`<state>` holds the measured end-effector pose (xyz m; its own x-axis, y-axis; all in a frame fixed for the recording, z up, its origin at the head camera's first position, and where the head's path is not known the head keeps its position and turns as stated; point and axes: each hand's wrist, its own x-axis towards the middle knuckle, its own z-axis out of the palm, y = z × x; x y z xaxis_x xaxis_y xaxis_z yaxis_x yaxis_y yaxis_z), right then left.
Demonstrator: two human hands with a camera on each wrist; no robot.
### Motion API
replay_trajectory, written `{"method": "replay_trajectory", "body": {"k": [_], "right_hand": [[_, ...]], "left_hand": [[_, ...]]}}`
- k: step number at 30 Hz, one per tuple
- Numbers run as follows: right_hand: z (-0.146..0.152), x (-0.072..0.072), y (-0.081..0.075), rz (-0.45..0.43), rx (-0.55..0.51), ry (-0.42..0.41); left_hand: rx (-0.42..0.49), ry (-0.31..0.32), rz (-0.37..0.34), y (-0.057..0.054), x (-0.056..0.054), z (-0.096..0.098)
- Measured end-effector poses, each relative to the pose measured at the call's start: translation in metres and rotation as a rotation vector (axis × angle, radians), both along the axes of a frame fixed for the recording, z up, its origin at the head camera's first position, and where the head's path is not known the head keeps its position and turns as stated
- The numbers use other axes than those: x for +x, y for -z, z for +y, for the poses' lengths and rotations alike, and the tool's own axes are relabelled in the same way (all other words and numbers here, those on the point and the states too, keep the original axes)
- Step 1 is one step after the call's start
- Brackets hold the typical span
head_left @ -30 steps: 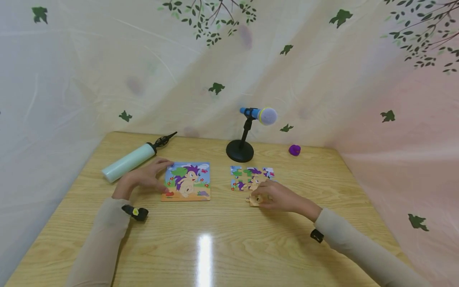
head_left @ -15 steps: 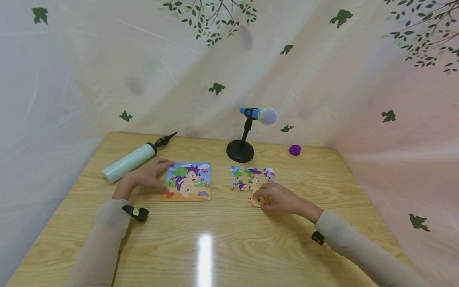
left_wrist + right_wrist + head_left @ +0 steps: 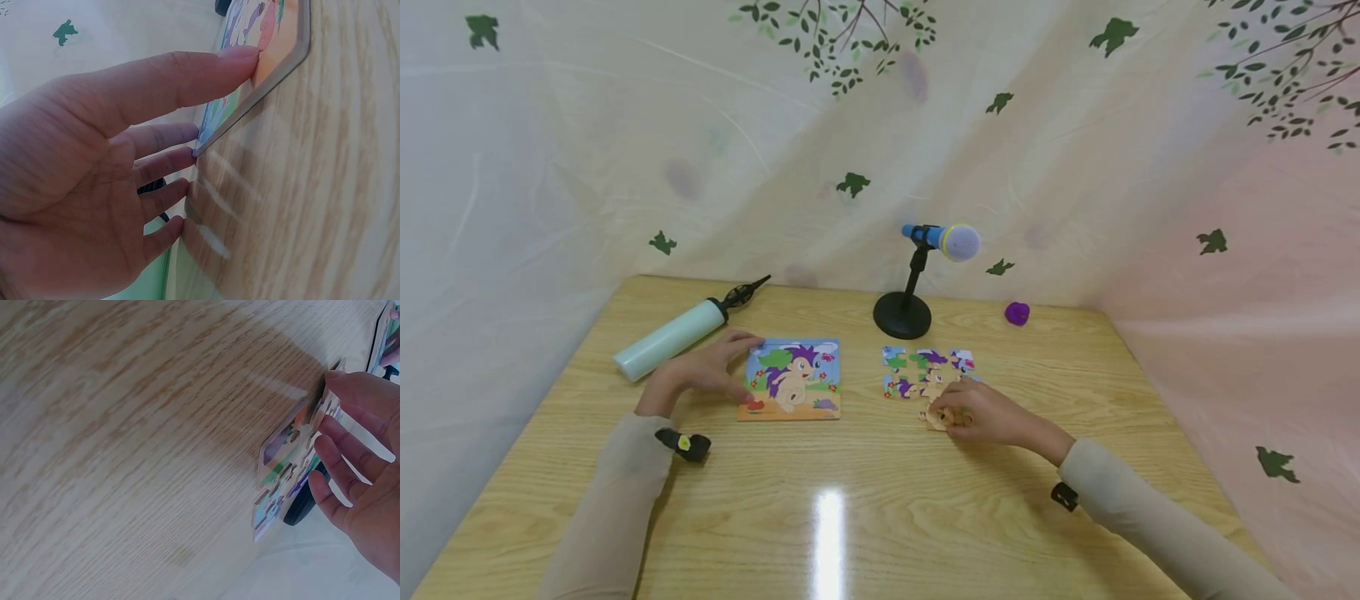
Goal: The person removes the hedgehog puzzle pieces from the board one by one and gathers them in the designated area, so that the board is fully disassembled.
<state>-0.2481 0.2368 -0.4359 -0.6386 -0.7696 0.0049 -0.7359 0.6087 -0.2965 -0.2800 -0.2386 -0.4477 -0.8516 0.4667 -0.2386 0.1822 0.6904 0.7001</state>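
Observation:
My left hand point(image 3: 711, 371) rests at the left edge of a puzzle board point(image 3: 793, 379) with a purple-haired hedgehog picture. In the left wrist view the straight thumb point(image 3: 240, 59) lies on the board's face, and the fingertips touch its edge. Over on the right, my right hand point(image 3: 985, 412) pinches a tan puzzle piece point(image 3: 937, 417) between thumb and fingers, low at the near side of the partly joined puzzle pieces point(image 3: 898, 387). Gaps of bare table show among those pieces. The hand hides some of them in the head view; other pieces point(image 3: 275, 453) show beside it in the right wrist view.
Behind the pieces stands a toy microphone point(image 3: 958, 242) on a black round base point(image 3: 902, 317). A pale green hand pump point(image 3: 670, 337) lies left of the board. A small purple object point(image 3: 1017, 314) sits at the back right. Printed cloth point(image 3: 775, 167) hangs behind the wooden table point(image 3: 737, 517).
My right hand has shifted slightly to the right with the puzzle piece, then stayed nearly still over the last half second. The left hand and the board have not moved.

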Motion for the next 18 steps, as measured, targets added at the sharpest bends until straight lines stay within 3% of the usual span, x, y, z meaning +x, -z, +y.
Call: {"method": "replay_trajectory", "body": {"k": [18], "right_hand": [[-0.0037,0.0004,0.0001,0.008,-0.028,-0.019]], "left_hand": [[0.005,0.003,-0.005,-0.0031,0.0022,-0.0009]]}}
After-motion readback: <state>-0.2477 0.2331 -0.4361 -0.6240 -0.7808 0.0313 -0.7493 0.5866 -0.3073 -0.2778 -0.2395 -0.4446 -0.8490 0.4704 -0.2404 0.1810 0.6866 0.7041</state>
